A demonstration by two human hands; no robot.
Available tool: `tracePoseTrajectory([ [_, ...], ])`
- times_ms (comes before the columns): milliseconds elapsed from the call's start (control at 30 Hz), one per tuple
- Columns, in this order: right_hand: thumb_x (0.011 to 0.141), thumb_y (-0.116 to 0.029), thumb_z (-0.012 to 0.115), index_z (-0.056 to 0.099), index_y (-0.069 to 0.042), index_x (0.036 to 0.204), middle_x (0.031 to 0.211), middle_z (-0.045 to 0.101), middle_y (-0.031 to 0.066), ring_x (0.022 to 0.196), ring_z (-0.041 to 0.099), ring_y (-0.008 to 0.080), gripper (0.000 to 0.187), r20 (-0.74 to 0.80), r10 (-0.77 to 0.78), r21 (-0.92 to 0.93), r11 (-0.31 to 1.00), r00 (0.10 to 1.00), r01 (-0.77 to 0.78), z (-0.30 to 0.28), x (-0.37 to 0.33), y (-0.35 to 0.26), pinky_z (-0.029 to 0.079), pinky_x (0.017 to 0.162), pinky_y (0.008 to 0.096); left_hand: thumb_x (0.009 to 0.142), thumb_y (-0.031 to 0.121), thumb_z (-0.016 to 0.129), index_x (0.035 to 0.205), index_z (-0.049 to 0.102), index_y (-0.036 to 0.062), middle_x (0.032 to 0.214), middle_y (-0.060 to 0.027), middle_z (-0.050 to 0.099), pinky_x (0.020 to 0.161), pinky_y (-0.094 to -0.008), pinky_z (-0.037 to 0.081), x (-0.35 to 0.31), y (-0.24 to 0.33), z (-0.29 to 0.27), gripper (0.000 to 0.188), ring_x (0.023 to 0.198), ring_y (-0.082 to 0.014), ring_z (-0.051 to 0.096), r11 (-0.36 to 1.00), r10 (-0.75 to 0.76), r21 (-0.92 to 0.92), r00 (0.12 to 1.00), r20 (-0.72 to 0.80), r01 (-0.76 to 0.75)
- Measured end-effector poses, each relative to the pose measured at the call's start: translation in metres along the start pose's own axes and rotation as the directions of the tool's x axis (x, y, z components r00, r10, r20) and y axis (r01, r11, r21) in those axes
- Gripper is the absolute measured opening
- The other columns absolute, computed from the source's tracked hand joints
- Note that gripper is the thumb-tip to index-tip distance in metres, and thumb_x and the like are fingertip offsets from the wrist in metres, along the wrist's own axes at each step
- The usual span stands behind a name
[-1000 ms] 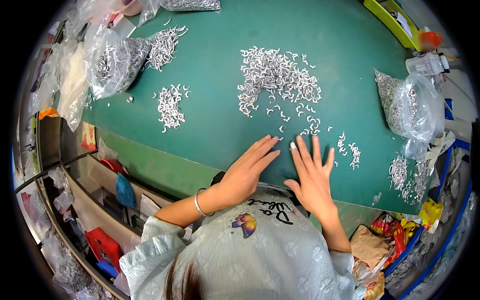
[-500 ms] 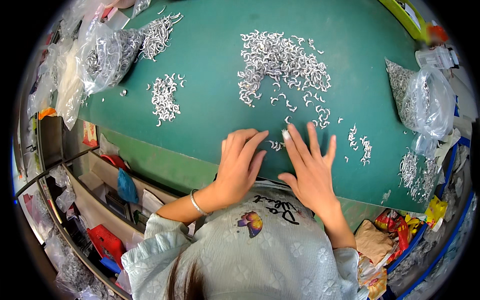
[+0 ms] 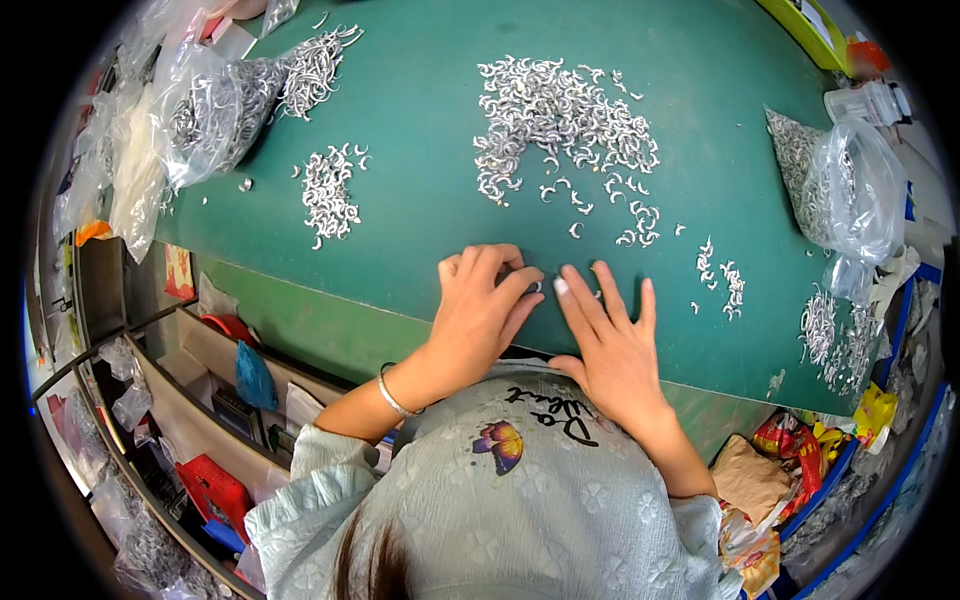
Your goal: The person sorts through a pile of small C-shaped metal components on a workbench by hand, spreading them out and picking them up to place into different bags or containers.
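My left hand (image 3: 482, 300), with a bangle at the wrist, is closed near the table's front edge. A small curved silver piece (image 3: 537, 287) shows at its thumb and forefinger tips; part of it is hidden. Beside it, my right hand (image 3: 615, 345) lies open on the green table (image 3: 420, 180) with fingers spread and a white covering on the forefinger tip. A bit of silver shows between its fingers. Beyond the hands spreads a large heap of crescent-shaped silver pieces (image 3: 560, 110), with several loose ones (image 3: 638, 225) on its near side.
A smaller heap of crescents (image 3: 330, 195) lies left, near a clear bag of silver pieces (image 3: 225, 115) with some spilled out. Another filled bag (image 3: 835, 190) stands right, with little piles (image 3: 720, 275) nearby. Drawers (image 3: 215, 400) flank the left; packets (image 3: 750, 475) sit lower right.
My left hand has closed its fingertips on a curved piece, and the little group between the hands is no longer seen there. My right hand has shifted slightly nearer and left.
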State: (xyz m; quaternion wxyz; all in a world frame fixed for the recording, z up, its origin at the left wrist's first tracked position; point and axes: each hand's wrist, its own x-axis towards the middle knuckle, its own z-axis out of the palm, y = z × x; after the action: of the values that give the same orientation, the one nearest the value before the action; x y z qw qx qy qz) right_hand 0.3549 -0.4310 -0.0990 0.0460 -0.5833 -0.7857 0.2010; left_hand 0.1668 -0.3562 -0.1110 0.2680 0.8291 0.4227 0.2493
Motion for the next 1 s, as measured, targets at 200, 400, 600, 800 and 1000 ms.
tracePoseTrajectory([
  [200, 0.076, -0.039, 0.073, 0.034, -0.001, 0.147, 0.158, 0.027, 0.0118, 0.147, 0.022, 0.034, 0.09, -0.071, 0.226, -0.089, 0.969, 0.972, -0.232, -0.001, -0.04, 0.025, 0.013, 0.112, 0.066, 0.077, 0.003, 0.072, 0.102, 0.063, 0.0072, 0.104, -0.008, 0.055, 0.084, -0.0382, 0.034, -0.001, -0.02, -0.014, 0.027, 0.096, -0.0265, 0.051, 0.977, -0.096, 0.172, 0.98, -0.174, 0.126],
  [400, 0.075, -0.04, 0.074, 0.036, -0.004, 0.148, 0.158, 0.028, 0.0095, 0.147, 0.019, 0.0367, 0.089, -0.11, 0.195, -0.076, 0.976, 0.975, -0.204, -0.016, -0.024, 0.021, 0.013, 0.111, 0.0676, 0.079, -0.002, 0.066, 0.113, 0.062, 0.0077, 0.116, -0.0121, 0.053, 0.094, -0.039, 0.034, 0.004, -0.016, -0.011, 0.036, 0.109, -0.03, 0.05, 0.964, -0.08, 0.234, 0.98, -0.18, 0.122],
  [600, 0.076, -0.042, 0.073, 0.037, -0.002, 0.146, 0.157, 0.029, 0.0083, 0.147, 0.022, 0.0302, 0.089, -0.051, 0.18, -0.041, 0.982, 0.982, -0.182, -0.013, -0.017, 0.027, 0.015, 0.112, 0.0656, 0.082, 0.002, 0.065, 0.13, 0.053, 0.0041, 0.14, -0.0123, 0.046, 0.102, -0.0476, 0.03, 0.031, 0.009, 0.003, 0.049, 0.129, -0.0322, 0.043, 0.976, 0.069, 0.2, 0.994, 0.084, -0.085],
  [800, 0.076, -0.037, 0.074, 0.037, -0.004, 0.147, 0.158, 0.027, 0.0082, 0.148, 0.02, 0.032, 0.087, -0.178, 0.237, -0.063, 0.966, 0.955, -0.251, -0.021, -0.032, 0.041, 0.012, 0.111, 0.0677, 0.085, 0.006, 0.064, 0.139, 0.044, 0.0006, 0.154, -0.0166, 0.031, 0.107, -0.0706, 0.02, 0.039, 0.013, 0.024, 0.058, 0.144, -0.0356, 0.027, 0.929, 0.188, 0.256, 0.937, 0.294, -0.267],
  [1000, 0.077, -0.032, 0.074, 0.043, -0.004, 0.143, 0.156, 0.032, 0.0066, 0.147, 0.022, 0.0331, 0.077, -0.106, 0.171, 0.013, 0.985, 0.98, -0.17, -0.019, -0.014, 0.038, 0.012, 0.11, 0.0686, 0.082, 0.003, 0.062, 0.136, 0.047, -0.0033, 0.155, -0.0191, 0.029, 0.106, -0.0718, 0.019, 0.026, 0.025, 0.027, 0.056, 0.145, -0.0374, 0.025, 0.954, 0.174, 0.176, 0.928, 0.329, -0.241],
])
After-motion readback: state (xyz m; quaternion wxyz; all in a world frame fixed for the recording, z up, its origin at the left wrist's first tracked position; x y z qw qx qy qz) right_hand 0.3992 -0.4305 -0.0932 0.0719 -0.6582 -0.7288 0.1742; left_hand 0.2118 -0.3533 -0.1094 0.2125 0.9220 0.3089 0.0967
